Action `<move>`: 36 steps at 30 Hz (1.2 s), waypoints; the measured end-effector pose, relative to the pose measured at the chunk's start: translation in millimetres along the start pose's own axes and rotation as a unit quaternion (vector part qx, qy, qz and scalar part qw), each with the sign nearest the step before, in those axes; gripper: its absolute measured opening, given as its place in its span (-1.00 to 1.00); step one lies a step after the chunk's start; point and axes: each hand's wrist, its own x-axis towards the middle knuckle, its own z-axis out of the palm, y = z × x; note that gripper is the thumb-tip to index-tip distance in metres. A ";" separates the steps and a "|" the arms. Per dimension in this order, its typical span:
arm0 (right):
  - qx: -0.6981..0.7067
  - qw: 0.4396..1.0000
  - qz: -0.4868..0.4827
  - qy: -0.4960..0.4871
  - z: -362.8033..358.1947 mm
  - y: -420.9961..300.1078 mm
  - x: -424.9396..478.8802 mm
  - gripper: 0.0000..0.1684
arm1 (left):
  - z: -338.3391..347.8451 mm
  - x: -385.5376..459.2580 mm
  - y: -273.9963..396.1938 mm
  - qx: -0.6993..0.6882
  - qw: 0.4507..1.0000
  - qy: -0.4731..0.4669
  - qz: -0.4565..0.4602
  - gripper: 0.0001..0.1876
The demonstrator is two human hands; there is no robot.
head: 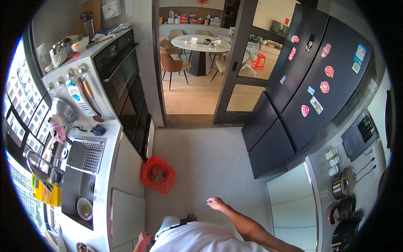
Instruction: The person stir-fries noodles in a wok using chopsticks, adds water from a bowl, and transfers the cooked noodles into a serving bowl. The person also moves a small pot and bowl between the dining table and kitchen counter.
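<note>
My right hand hangs in front of my body over the grey floor, fingers curled, holding nothing that I can make out. At the bottom, left of the white shirt, my left hand is beside my hip near the lower cabinets; its fingers are partly hidden and its hold is unclear. A red bin with a red bag stands on the floor by the left cabinets, with some waste inside. In the sink at the left lies a round bowl, and a metal draining basket sits at the sink's far end.
A dark refrigerator with magnets stands at the right, near a counter with a cooking pot and cups. Ahead, a sliding door frame borders an opening towards a round dining table. Built-in ovens rise at the left.
</note>
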 end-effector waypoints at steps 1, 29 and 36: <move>0.014 1.000 -0.003 0.010 -0.7 3.6 1.5 -0.58 | -1.5 18.4 9.5 0.057 0.998 -0.014 0.031 -0.58; 0.175 0.965 0.180 0.073 -141.4 59.8 127.5 -0.70 | -67.6 403.0 474.1 0.181 0.971 -0.067 0.142 -0.70; 0.146 0.968 0.203 -0.010 -159.1 98.5 206.5 -0.67 | -80.0 469.1 523.1 -0.158 0.970 -0.184 0.006 -0.76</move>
